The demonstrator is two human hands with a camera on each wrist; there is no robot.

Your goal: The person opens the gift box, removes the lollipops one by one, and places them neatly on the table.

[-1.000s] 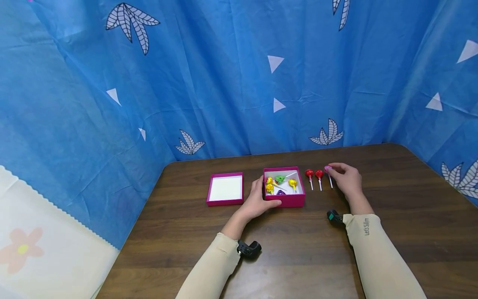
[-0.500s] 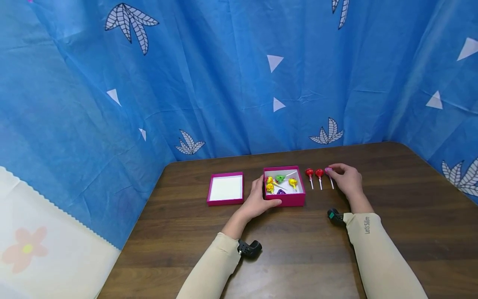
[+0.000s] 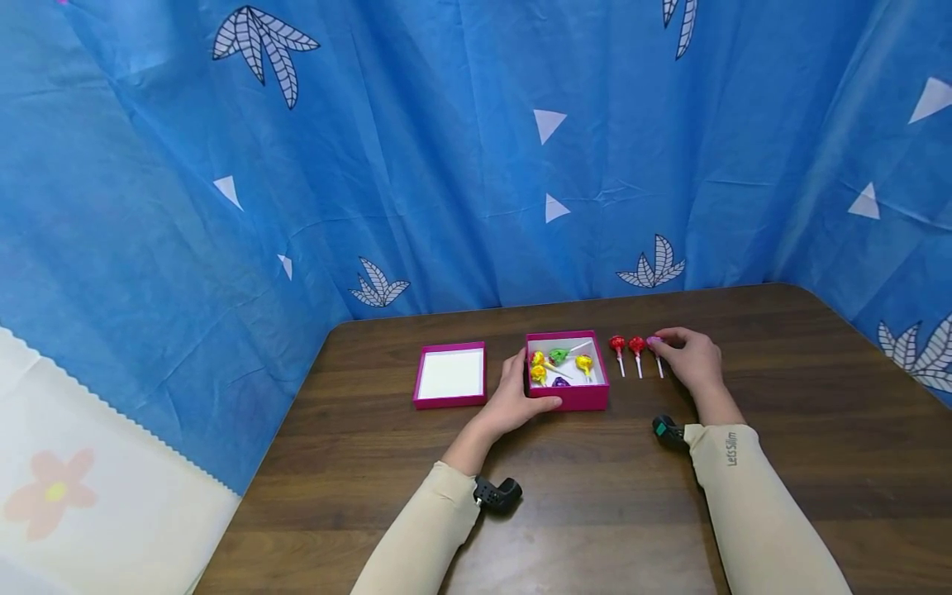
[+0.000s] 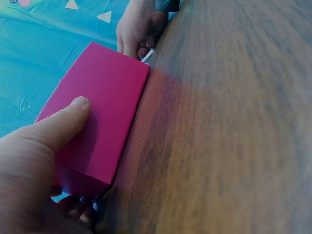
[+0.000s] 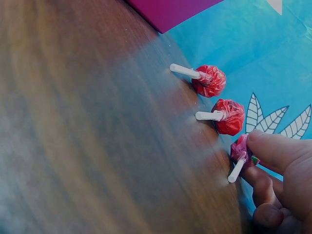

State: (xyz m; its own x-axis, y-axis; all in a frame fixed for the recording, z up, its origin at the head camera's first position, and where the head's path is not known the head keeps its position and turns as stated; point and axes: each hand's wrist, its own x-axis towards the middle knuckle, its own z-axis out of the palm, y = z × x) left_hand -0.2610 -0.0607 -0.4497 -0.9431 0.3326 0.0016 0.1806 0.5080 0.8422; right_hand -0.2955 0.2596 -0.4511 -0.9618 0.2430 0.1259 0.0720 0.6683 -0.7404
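Note:
In the head view a magenta box with a white inside stands on the table. Yellow lollipops, a green lollipop and a purple lollipop lie in it. My left hand holds the box's left front corner, thumb against the front wall. To the right, my right hand pinches the head of a pink lollipop between thumb and fingers, its white stick toward me. Beside it on the table lie two red lollipops, one nearer the box and one in the middle.
A magenta lid with a white inside lies left of the box. Blue patterned curtain hangs behind the brown wooden table. Pale cloth with a flower print hangs at the left.
The pink lollipop has shifted very slightly toward me in the right hand's pinch, and its stick has turned a little. The left hand and the box stay in place.

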